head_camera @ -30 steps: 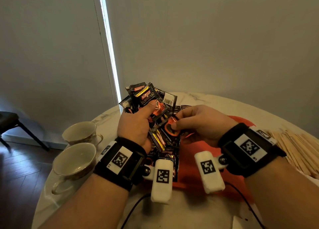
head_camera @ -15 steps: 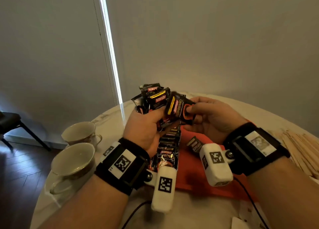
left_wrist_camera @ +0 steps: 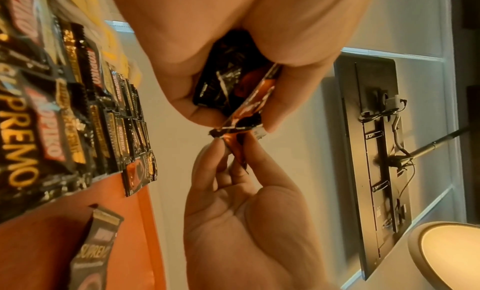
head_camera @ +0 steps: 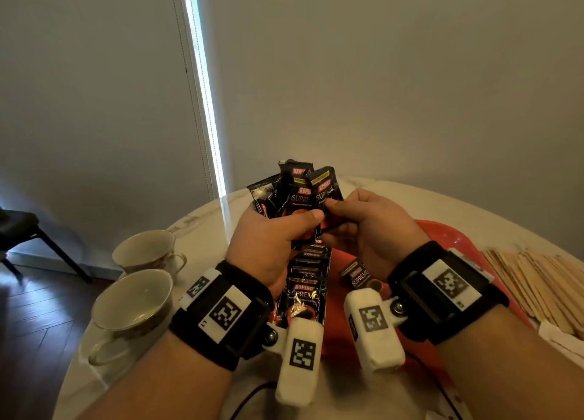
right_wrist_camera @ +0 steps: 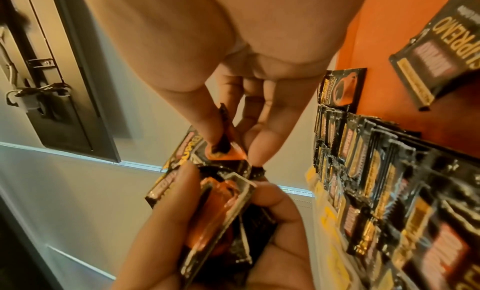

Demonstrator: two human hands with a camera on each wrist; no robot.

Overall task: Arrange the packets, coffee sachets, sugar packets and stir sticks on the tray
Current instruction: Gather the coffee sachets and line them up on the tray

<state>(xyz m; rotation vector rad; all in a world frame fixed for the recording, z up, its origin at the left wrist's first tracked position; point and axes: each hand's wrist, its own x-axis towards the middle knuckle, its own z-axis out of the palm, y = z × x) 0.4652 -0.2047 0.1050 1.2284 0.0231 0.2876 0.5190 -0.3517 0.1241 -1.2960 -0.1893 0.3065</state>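
The left hand [head_camera: 268, 245] grips a fanned bunch of sachets [head_camera: 294, 192]; the right hand [head_camera: 373, 230] pinches one sachet [head_camera: 325, 188]. Draw it clear singly, lay it onto the row [head_camera: 308, 280] below.

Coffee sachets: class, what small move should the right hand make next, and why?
Probably draw the pinched sachet free and lay it on the orange tray. The right hand already pinches it, the left hand grips the bunch, and a row of sachets lies there.

- You get dim, warm room light; a bright daylight strip [head_camera: 202, 90] glares beside the blind.
- Your wrist views blur nearby sachets [left_wrist_camera: 33, 113] and bend edges.
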